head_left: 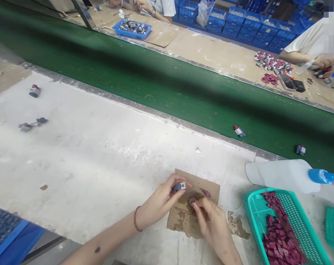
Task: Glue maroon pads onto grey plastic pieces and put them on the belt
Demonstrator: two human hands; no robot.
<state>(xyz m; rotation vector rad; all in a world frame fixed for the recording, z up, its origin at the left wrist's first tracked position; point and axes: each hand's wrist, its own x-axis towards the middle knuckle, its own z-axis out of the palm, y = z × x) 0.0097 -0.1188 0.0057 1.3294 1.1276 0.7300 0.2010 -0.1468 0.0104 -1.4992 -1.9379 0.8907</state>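
My left hand (163, 195) is closed on a small blue-and-white plastic part (179, 186), pinched between thumb and fingers above a piece of cardboard (211, 183). Over the cardboard's wet, brown-stained middle, my right hand (212, 217) has its thumb and forefinger pressed together. A small round greyish thing (192, 201) shows at those fingertips, with a bit of maroon just below; what exactly they grip is hidden. One loose maroon piece (206, 193) lies on the cardboard, just beyond my right hand.
At right stands a green basket (252, 221) of maroon pieces, beside a white bottle with a blue cap (283, 175). Beyond the white table runs a green belt (156, 84) carrying two small parts. Across it, people's hands work near a blue tray (120, 31).
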